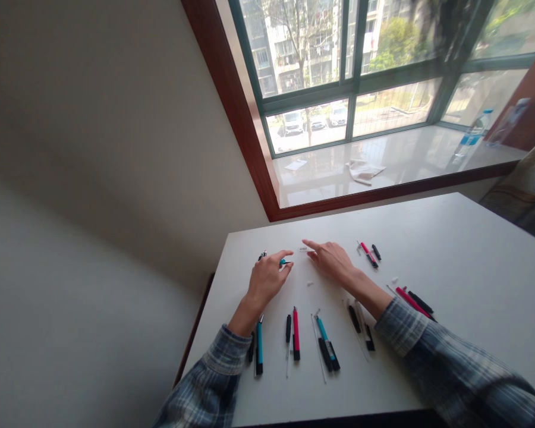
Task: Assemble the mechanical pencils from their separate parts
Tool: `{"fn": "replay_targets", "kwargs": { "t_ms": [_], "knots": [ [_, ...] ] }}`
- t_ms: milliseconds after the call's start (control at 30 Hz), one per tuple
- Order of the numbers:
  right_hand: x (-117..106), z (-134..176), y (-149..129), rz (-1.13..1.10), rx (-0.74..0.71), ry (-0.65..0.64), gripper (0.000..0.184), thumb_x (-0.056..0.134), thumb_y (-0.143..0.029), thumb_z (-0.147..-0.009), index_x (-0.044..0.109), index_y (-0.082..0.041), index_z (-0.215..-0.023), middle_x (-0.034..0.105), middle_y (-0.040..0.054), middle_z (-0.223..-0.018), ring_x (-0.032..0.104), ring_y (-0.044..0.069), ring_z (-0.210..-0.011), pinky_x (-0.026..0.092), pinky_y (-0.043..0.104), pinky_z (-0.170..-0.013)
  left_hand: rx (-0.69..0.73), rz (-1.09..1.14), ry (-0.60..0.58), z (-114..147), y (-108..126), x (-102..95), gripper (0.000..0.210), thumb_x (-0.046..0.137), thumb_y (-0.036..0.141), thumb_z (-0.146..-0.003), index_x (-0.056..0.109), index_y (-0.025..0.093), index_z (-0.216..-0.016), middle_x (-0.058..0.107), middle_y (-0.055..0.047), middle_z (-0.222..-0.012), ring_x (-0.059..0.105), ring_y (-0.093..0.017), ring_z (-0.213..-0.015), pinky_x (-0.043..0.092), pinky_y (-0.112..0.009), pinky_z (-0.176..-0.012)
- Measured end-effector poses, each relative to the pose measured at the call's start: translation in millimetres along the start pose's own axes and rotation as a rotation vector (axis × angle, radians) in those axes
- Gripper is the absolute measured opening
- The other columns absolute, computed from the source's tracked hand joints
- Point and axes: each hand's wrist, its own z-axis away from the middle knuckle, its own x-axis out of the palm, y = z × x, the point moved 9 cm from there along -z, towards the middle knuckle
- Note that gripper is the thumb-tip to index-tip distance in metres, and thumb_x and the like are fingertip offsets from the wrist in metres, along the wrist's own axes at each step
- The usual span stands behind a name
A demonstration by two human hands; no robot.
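My left hand (267, 276) is pinching a teal pen piece (285, 262) with a shiny tip, between thumb and fingers. Part of a dark piece with a metal clip (262, 255) shows just beyond that hand. To its right, my right hand (332, 260) is low over the white table, index finger stretched out. By its fingertips lies a small pale strip with dark marks (303, 249); contact with it cannot be made out. A tiny white bit (310, 284) lies between the hands. Nearer me are a teal pen barrel (259, 345) and a red pen barrel (296, 333).
More pen parts lie in groups: a teal barrel with black pieces (323, 333), black and clear parts (354, 318) beside my right forearm, a red barrel (412, 302) and a smaller red set (368, 254). Bottles (472, 134) and a cloth (364, 171) are on the windowsill.
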Motion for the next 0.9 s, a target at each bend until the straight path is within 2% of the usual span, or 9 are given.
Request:
{"fn": "replay_targets", "kwargs": {
  "t_ms": [167,433,500,567,633,700,767,833,900],
  "knots": [
    [-3.1,-18.5,-0.1,-0.022,0.021,-0.004,0.032,0.053,-0.03,-0.104,0.072,-0.027,-0.129,0.08,0.013,-0.102,0.075,0.027,-0.095,0.048,0.031,-0.078,0.0,0.019,0.001,-0.4,-2.7,-0.8,0.033,0.06,0.034,-0.097,0.074,0.032,-0.127,0.081,-0.004,-0.104,0.076,-0.024,-0.089,0.053,-0.036,-0.085],
    [-7.0,-11.7,-5.9,-0.06,0.037,0.026,0.027,0.055,-0.026,-0.101,0.078,-0.018,-0.112,0.078,0.0138,-0.09,0.072,0.025,-0.083,0.045,0.03,-0.071,-0.027,0.073,0.039,-0.3,-5.7,-7.2,0.028,0.064,0.037,-0.095,0.076,0.03,-0.12,0.081,-0.004,-0.1,0.075,-0.024,-0.087,0.051,-0.035,-0.086],
    [-15.0,-2.8,-2.9,-0.162,0.023,0.047,0.028,0.056,-0.034,-0.102,0.078,-0.02,-0.11,0.076,0.0083,-0.083,0.068,0.02,-0.076,0.042,0.028,-0.067,-0.011,0.156,0.058,-0.2,-3.4,-10.0,0.028,0.066,0.042,-0.094,0.077,0.029,-0.117,0.081,-0.004,-0.101,0.074,-0.022,-0.085,0.051,-0.033,-0.085],
    [-29.1,6.5,9.5,-0.464,0.009,0.091,0.033,0.058,-0.044,-0.1,0.079,-0.019,-0.102,0.069,0.0022,-0.069,0.058,0.015,-0.062,0.038,0.026,-0.06,0.017,0.255,0.083,0.5,0.1,-13.1,0.03,0.067,0.045,-0.093,0.078,0.029,-0.116,0.081,-0.003,-0.097,0.071,-0.019,-0.078,0.051,-0.029,-0.08],
    [-49.6,14.7,35.7,-0.691,0.05,0.2,0.041,0.061,-0.053,-0.095,0.079,-0.016,-0.096,0.056,-0.0022,-0.057,0.044,0.013,-0.052,0.032,0.026,-0.054,0.036,0.332,0.118,2.2,2.8,-16.5,0.03,0.069,0.047,-0.092,0.079,0.028,-0.114,0.078,-0.001,-0.087,0.067,-0.017,-0.071,0.049,-0.026,-0.074],
    [-71.6,22.5,68.0,-0.855,0.136,0.378,0.047,0.065,-0.059,-0.09,0.077,-0.013,-0.094,0.045,-0.0049,-0.053,0.033,0.011,-0.049,0.026,0.027,-0.05,0.038,0.381,0.158,4.4,4.5,-20.0,0.03,0.07,0.047,-0.091,0.08,0.026,-0.111,0.074,0.0,-0.075,0.061,-0.015,-0.064,0.046,-0.025,-0.07],
    [-81.8,27.0,87.5,-0.964,0.207,0.481,0.049,0.069,-0.061,-0.087,0.076,-0.013,-0.094,0.039,-0.0064,-0.053,0.027,0.01,-0.049,0.022,0.027,-0.048,0.04,0.43,0.187,6.4,6.8,-23.1,0.031,0.071,0.048,-0.091,0.081,0.025,-0.109,0.068,0.001,-0.068,0.053,-0.013,-0.06,0.043,-0.024,-0.067],
    [-82.0,25.9,82.3,-1.003,0.182,0.482,0.048,0.071,-0.061,-0.085,0.076,-0.014,-0.092,0.041,-0.0053,-0.056,0.03,0.011,-0.052,0.025,0.027,-0.049,0.047,0.492,0.199,7.3,9.6,-25.4,0.033,0.072,0.05,-0.09,0.081,0.023,-0.107,0.063,0.002,-0.066,0.046,-0.012,-0.057,0.04,-0.024,-0.064],
    [-71.5,21.7,56.3,-1.007,0.087,0.377,0.047,0.07,-0.061,-0.086,0.076,-0.014,-0.089,0.042,-0.0047,-0.058,0.033,0.011,-0.055,0.027,0.026,-0.051,0.055,0.562,0.192,6.7,12.4,-26.4,0.037,0.075,0.051,-0.087,0.081,0.021,-0.109,0.059,0.003,-0.065,0.041,-0.011,-0.058,0.037,-0.023,-0.061]
  ]
}}
